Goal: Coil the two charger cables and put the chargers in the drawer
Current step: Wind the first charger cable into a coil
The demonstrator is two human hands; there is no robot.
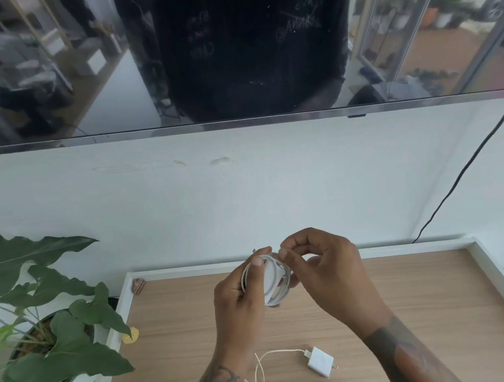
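I hold one white charger (pixel 272 282) in front of me above the wooden cabinet top (pixel 416 298), its white cable wound around it in loops. My left hand (pixel 242 299) grips the charger and the loops from the left. My right hand (pixel 324 266) pinches a strand of that cable at the top of the bundle. A second white charger (pixel 320 362) lies on the wood near the front edge, and its loose cable (pixel 266 368) curves away to the left and down out of view. No drawer is in view.
A leafy potted plant (pixel 45 324) stands at the left beside the cabinet. A large dark TV screen (pixel 235 57) hangs on the white wall above. A black cord (pixel 454 194) runs down the wall at the right. A white raised rim (pixel 495 272) borders the top.
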